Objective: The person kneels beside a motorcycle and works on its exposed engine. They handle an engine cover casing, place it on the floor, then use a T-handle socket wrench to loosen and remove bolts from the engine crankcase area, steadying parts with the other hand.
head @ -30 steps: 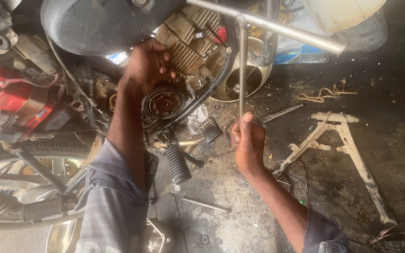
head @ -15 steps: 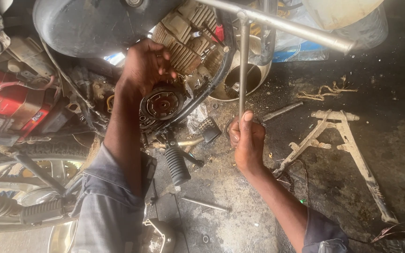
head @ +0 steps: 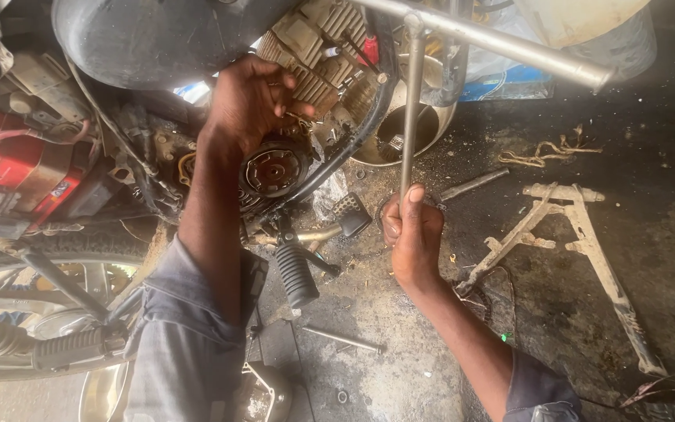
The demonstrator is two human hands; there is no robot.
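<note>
Beside the motorcycle engine [head: 318, 55], your left hand [head: 248, 101] rested on the casing just above the round rotor [head: 273, 168], fingers curled; whether they pinched anything was not clear. Your right hand [head: 412, 234] was clamped around the lower end of the long T-handle wrench [head: 412, 117], which stood nearly upright over the gritty floor [head: 400, 375], near the footpeg [head: 297, 273].

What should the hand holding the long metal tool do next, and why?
Probably bring the T-wrench over to the engine. The right hand grips its lower end out over the dirty floor, away from the engine, while the left hand rests against the engine's round open part. The tool is not on any bolt yet, so moving it across seems the likely small step.
</note>
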